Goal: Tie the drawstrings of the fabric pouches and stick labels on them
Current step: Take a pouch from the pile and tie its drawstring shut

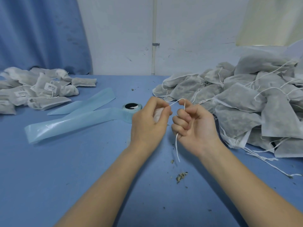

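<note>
My left hand (148,122) grips a small white fabric pouch (157,114), mostly hidden in the palm, and pinches its white drawstring (177,101). The string arcs over to my right hand (195,123), loops round the raised index finger and runs down through the curled fingers; its loose end (177,149) hangs toward the table. A roll of pale blue label backing (132,107) stands just behind my left hand, its strip (72,123) trailing left across the blue table.
A big heap of untied grey-white pouches (246,102) with loose strings fills the right side. Tied, labelled pouches (37,89) lie at the far left. Dry herb crumbs (181,176) dot the blue table (82,169). A white wall and blue curtain stand behind.
</note>
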Demonstrator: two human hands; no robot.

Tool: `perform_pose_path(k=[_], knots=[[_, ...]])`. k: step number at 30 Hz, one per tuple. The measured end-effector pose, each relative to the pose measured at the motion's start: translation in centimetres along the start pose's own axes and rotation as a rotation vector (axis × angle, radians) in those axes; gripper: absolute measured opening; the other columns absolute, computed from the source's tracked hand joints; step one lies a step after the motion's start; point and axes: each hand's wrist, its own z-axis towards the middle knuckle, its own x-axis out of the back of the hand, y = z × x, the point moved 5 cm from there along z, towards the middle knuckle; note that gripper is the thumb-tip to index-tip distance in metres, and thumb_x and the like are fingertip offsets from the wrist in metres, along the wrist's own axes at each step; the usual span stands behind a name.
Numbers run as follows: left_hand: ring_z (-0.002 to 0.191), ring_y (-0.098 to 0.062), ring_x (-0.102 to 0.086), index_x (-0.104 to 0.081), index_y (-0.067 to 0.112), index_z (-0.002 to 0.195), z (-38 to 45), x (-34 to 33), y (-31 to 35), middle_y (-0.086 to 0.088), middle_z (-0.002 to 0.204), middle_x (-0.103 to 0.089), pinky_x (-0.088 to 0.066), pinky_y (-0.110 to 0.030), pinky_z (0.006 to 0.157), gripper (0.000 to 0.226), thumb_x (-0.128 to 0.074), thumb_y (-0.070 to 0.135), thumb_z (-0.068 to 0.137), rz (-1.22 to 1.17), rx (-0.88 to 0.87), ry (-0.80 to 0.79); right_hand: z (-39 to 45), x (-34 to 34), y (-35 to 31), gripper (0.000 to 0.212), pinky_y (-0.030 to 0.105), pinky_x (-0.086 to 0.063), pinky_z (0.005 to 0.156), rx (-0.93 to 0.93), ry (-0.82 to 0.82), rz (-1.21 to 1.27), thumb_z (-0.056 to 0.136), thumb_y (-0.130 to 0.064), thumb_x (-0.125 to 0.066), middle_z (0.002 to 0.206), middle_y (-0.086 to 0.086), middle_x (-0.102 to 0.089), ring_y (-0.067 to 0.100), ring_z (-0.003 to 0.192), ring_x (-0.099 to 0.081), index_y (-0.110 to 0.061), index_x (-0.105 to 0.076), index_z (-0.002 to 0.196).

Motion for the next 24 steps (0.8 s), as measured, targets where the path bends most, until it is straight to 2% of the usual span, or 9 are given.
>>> perform_pose_path(k=[2,5,10,13,18,21,24], knots=[[0.075,0.002,-0.060,-0.055,0.025,0.081,0.0,0.3,-0.4,0.020,0.077,-0.068,-0.044,-0.015,0.069,0.012,-0.061,0.018,0.088,0.046,0.044,0.066,0.1,-0.1,0.4,0.031,0.019,-0.012,0.037,-0.040,-0.024,-0.048,0.067,-0.007,-0.041,0.046,-0.005,-0.027,0.011,0.048,-0.009,-0.013,-0.061,0.091],[0.075,-0.007,-0.064,-0.061,0.023,0.081,0.1,0.5,-0.8,0.017,0.077,-0.068,-0.048,-0.023,0.072,0.007,-0.065,0.020,0.086,0.028,0.115,0.128,0.4,-0.3,1.1,0.041,0.020,-0.013,0.040,-0.082,-0.074,-0.085,0.075,-0.006,-0.040,0.048,-0.005,-0.031,0.011,0.047,-0.012,-0.019,-0.063,0.107],[0.067,0.001,-0.055,-0.066,0.022,0.079,0.2,0.3,-1.2,0.020,0.070,-0.063,-0.039,-0.008,0.063,0.010,-0.065,0.028,0.087,0.088,0.155,0.052,0.8,0.0,1.4,0.049,0.017,-0.018,0.037,-0.087,-0.076,-0.334,0.088,0.001,-0.030,0.054,-0.005,-0.037,0.006,0.042,-0.021,-0.026,-0.058,0.119],[0.063,0.003,-0.054,-0.069,0.020,0.081,0.3,0.0,-1.6,0.018,0.068,-0.063,-0.038,-0.008,0.062,0.015,-0.061,0.031,0.090,0.126,0.211,-0.018,0.7,0.4,1.3,0.050,0.017,-0.018,0.038,-0.089,-0.051,-0.468,0.088,0.002,-0.031,0.055,-0.005,-0.038,0.006,0.044,-0.020,-0.026,-0.058,0.118],[0.065,-0.001,-0.058,-0.074,0.021,0.084,0.3,-0.1,-1.6,0.013,0.068,-0.068,-0.042,-0.013,0.067,0.013,-0.065,0.030,0.087,0.123,0.260,-0.036,0.6,0.3,1.1,0.045,0.015,-0.023,0.042,0.020,0.006,-0.897,0.088,-0.002,-0.037,0.053,-0.008,-0.040,0.005,0.043,-0.030,-0.034,-0.061,0.110],[0.069,-0.010,-0.057,-0.073,0.019,0.085,0.2,-0.1,-1.4,0.009,0.068,-0.065,-0.037,-0.010,0.061,0.015,-0.061,0.027,0.088,0.229,0.235,-0.029,0.3,0.2,1.0,0.035,0.014,-0.030,0.044,0.096,0.039,-1.094,0.090,-0.009,-0.043,0.052,-0.011,-0.041,0.002,0.044,-0.036,-0.037,-0.060,0.103],[0.076,-0.017,-0.059,-0.072,0.015,0.089,0.1,-0.3,-1.3,0.000,0.078,-0.069,-0.034,-0.020,0.063,0.019,-0.056,0.026,0.092,0.310,0.213,-0.037,0.3,0.1,0.8,0.017,0.009,-0.033,0.046,0.219,0.103,-1.275,0.092,-0.015,-0.046,0.045,-0.017,-0.045,-0.001,0.047,-0.043,-0.030,-0.051,0.099]])
